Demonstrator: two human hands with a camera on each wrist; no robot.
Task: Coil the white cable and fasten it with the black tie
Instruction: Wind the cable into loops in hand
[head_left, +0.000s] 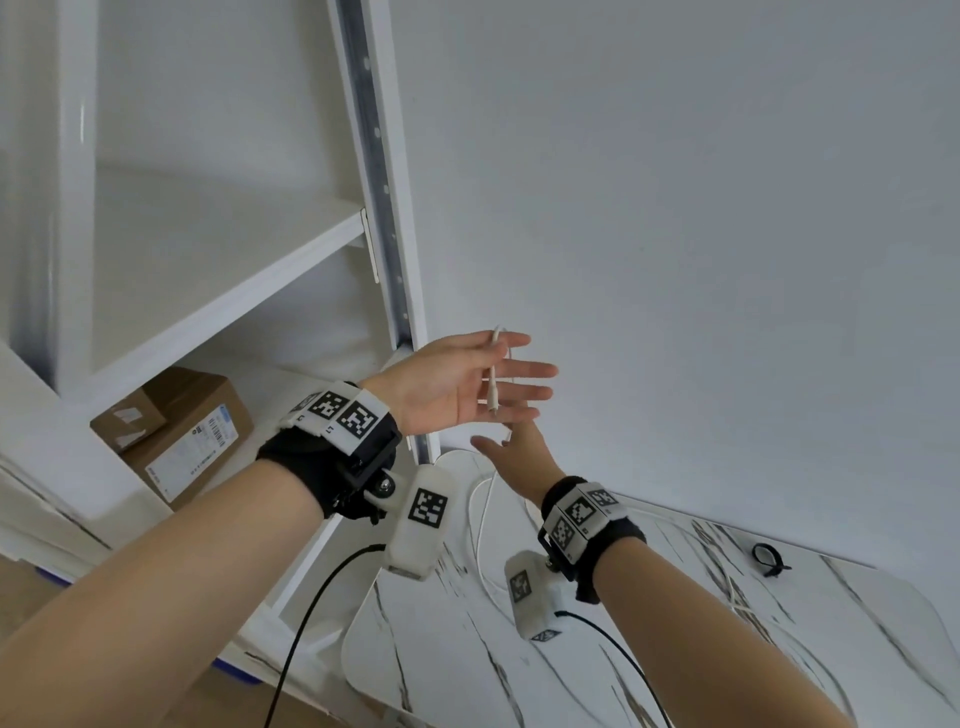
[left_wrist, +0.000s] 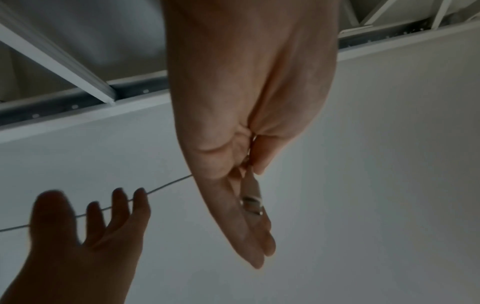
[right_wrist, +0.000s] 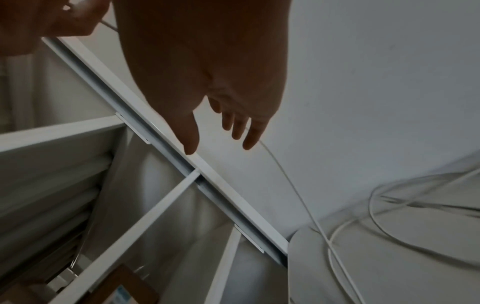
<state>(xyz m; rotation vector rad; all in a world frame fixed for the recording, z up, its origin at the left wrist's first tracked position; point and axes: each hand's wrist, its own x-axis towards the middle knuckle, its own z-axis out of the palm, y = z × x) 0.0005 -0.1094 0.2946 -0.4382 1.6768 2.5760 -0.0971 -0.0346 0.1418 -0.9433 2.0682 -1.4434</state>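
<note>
My left hand (head_left: 462, 384) is raised palm-up in front of the wall. Its thumb pinches the plug end of the white cable (head_left: 492, 392) against the straight fingers; in the left wrist view the metal plug (left_wrist: 252, 202) lies on the fingers of my left hand (left_wrist: 246, 133). From there the cable (left_wrist: 166, 185) runs down past the spread fingers of my right hand (left_wrist: 85, 226), which sits just below (head_left: 514, 452) and grips nothing. The remaining cable (right_wrist: 337, 257) lies in loose loops on the marble table (head_left: 675, 675). The black tie (head_left: 770, 558) lies on the table at the right.
A white shelf unit (head_left: 234, 291) stands at the left with cardboard boxes (head_left: 192, 431) on a lower shelf. A plain white wall (head_left: 675, 208) is behind the table. Black leads (head_left: 311, 597) hang from the wrist cameras.
</note>
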